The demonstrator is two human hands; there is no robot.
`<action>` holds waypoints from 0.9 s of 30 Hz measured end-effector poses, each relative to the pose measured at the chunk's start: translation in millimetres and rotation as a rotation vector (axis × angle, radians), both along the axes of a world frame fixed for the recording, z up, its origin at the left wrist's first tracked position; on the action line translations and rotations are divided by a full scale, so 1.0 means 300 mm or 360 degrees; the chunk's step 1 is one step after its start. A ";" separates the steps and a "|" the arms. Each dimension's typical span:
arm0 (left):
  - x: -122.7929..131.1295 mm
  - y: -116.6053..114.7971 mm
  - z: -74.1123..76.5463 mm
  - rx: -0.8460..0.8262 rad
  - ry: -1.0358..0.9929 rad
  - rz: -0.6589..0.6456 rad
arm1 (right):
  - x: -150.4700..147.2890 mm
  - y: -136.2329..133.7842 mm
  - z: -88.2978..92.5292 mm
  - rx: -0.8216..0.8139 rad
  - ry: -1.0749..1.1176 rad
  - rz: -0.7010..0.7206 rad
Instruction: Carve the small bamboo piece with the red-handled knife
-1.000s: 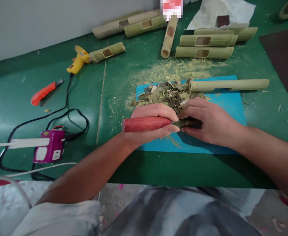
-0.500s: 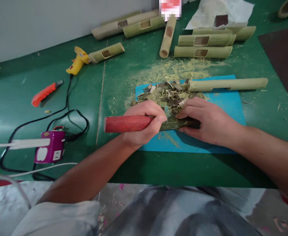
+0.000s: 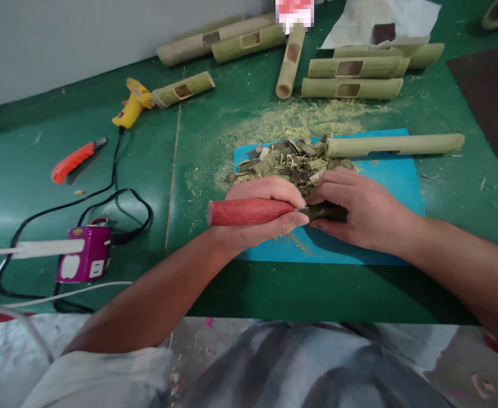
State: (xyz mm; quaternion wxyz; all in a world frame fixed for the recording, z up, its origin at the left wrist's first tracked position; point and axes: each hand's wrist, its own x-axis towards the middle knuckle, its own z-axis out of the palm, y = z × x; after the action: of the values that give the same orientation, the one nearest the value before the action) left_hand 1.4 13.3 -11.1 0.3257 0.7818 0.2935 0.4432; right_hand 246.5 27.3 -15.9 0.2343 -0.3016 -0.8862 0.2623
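Note:
My left hand (image 3: 261, 187) is closed around a chisel-like tool with a red wooden handle (image 3: 252, 213). The handle lies level, its butt toward the left. Only a bit of metal shows at its front, so the tool's tip is hidden. My right hand (image 3: 359, 209) grips a dark green bamboo piece (image 3: 316, 213) between thumb and fingers, and the tool's front end meets it. Both hands are close together over a blue sheet (image 3: 350, 254). Just beyond them is a heap of bamboo chips (image 3: 295, 158).
A long bamboo tube (image 3: 427, 144) lies across the sheet's far edge. Several notched bamboo tubes (image 3: 376, 88) are at the back. To the left are a yellow glue gun (image 3: 132, 107), an orange utility knife (image 3: 74, 161) and a purple power adapter (image 3: 89, 255) with cords.
My left hand and the red-handled tool have slid to the right along the bamboo piece, up close to my right fingers. My right hand has stayed in place.

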 end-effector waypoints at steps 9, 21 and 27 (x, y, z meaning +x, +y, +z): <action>0.010 -0.004 -0.016 0.0233 -0.0131 0.0218 | -0.003 0.000 -0.002 -0.0047 0.0009 -0.0019; -0.004 -0.007 -0.051 0.0270 -0.0251 0.0375 | -0.004 -0.003 -0.006 -0.0031 0.0019 -0.0035; 0.007 -0.001 -0.047 0.0180 -0.0225 0.0326 | -0.003 -0.003 -0.005 -0.0016 0.0008 -0.0043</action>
State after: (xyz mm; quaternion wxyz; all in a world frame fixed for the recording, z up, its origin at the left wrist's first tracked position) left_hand 3.6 12.9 -25.1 0.2541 0.7317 0.3226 0.5440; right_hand 245.6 26.3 -17.3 0.2384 -0.3141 -0.8802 0.2643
